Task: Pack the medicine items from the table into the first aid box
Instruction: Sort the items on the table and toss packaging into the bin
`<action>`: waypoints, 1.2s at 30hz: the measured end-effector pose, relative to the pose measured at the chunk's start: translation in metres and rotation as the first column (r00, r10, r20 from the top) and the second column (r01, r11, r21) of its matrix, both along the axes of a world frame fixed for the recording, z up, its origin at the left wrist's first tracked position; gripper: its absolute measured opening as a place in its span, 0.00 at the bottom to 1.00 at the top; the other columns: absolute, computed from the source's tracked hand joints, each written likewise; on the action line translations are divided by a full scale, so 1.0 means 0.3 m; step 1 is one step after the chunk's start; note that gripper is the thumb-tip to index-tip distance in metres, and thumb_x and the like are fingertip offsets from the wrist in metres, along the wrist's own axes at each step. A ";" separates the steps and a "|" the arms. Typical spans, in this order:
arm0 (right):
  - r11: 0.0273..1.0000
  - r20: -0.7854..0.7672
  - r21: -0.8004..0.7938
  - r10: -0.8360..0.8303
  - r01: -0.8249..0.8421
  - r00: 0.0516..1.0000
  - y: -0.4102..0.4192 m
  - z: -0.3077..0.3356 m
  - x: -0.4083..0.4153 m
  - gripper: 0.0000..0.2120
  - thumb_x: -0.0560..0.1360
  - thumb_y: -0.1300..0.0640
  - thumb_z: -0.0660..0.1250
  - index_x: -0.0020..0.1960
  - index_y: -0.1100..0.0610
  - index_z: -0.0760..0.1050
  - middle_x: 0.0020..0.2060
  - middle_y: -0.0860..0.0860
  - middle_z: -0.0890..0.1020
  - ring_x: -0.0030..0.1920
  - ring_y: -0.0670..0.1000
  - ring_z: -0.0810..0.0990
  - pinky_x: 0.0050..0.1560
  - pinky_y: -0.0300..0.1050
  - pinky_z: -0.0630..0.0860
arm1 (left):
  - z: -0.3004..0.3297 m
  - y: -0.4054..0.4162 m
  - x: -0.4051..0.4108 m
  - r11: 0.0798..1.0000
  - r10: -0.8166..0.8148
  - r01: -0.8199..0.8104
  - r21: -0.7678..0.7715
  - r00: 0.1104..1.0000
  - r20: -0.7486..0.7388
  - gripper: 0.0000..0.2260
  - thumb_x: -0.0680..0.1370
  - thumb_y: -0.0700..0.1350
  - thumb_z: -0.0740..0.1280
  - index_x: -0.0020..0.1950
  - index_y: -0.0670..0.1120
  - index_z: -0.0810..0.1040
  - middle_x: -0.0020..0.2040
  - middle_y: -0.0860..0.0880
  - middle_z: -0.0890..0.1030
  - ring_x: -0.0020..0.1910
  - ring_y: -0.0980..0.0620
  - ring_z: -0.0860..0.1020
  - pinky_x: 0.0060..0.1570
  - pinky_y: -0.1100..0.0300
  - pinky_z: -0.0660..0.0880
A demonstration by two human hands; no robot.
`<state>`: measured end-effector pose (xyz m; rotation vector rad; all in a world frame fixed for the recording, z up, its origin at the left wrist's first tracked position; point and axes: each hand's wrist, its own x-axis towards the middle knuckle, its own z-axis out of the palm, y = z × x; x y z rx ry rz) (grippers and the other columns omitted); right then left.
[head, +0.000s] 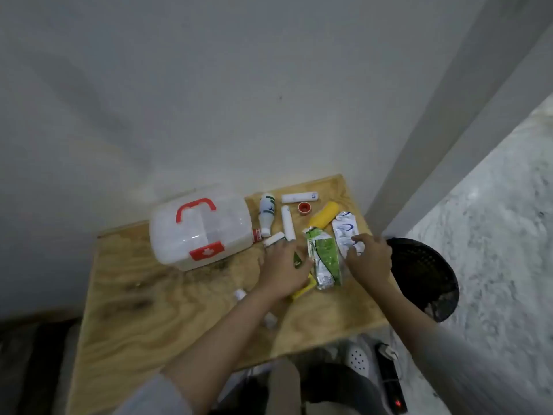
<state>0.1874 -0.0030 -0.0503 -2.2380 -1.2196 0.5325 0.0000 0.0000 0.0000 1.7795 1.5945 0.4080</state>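
First aid box [202, 227] sits shut at the table's [143, 319] back left, lid down, so nothing is packed yet. Medicine items lie scattered to its right. Left hand [282, 269] covers a small dark-green thing; can't tell if it's gripping. Right hand [369, 259] has spread, uncurled fingers touching the white pouch [345, 230], with the green pouch [324, 259] between the hands. Pouches look light, soft, crinkly and slippery: pinch at an edge. White bottle [267, 212] and tubes [288, 222] look stiff and could roll. Right table edge is close, with a black bin [425, 277] just past it. Bare table in front.
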 end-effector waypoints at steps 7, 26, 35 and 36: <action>0.983 0.002 -0.181 0.025 -0.025 1.000 0.014 -0.064 0.028 0.16 0.70 0.59 0.64 0.55 0.49 0.79 0.58 0.60 0.73 0.56 0.66 0.70 0.56 0.55 0.71 | -0.049 0.090 0.131 0.959 -0.277 0.230 -0.165 0.885 -0.375 0.20 0.75 0.56 0.62 0.64 0.50 0.73 0.64 0.43 0.74 0.69 0.39 0.66 0.68 0.31 0.42; 0.999 -0.345 0.039 0.004 0.010 0.939 -0.067 -0.036 0.177 0.15 0.70 0.63 0.71 0.57 0.58 0.79 0.53 0.54 0.82 0.48 0.47 0.77 0.51 0.41 0.72 | -0.075 0.115 0.202 0.999 -0.020 0.015 -0.029 0.984 -0.175 0.17 0.69 0.38 0.68 0.56 0.52 0.79 0.58 0.45 0.77 0.56 0.41 0.76 0.56 0.46 0.73; 0.948 -0.432 0.052 -0.262 0.313 0.863 -0.158 -0.043 0.363 0.15 0.73 0.61 0.68 0.59 0.60 0.78 0.53 0.56 0.82 0.52 0.53 0.79 0.53 0.45 0.75 | -0.004 0.144 0.401 0.991 -0.101 0.100 0.090 0.995 0.008 0.15 0.73 0.41 0.69 0.60 0.47 0.79 0.58 0.45 0.76 0.43 0.54 0.72 0.42 0.61 0.66; 0.938 -0.431 0.027 -0.300 0.345 0.851 -0.173 -0.056 0.392 0.15 0.74 0.61 0.67 0.60 0.61 0.77 0.54 0.56 0.82 0.52 0.53 0.79 0.53 0.46 0.75 | -0.007 0.155 0.449 0.988 -0.125 0.122 0.091 0.992 0.017 0.15 0.73 0.41 0.69 0.60 0.47 0.79 0.58 0.45 0.76 0.42 0.54 0.71 0.41 0.62 0.65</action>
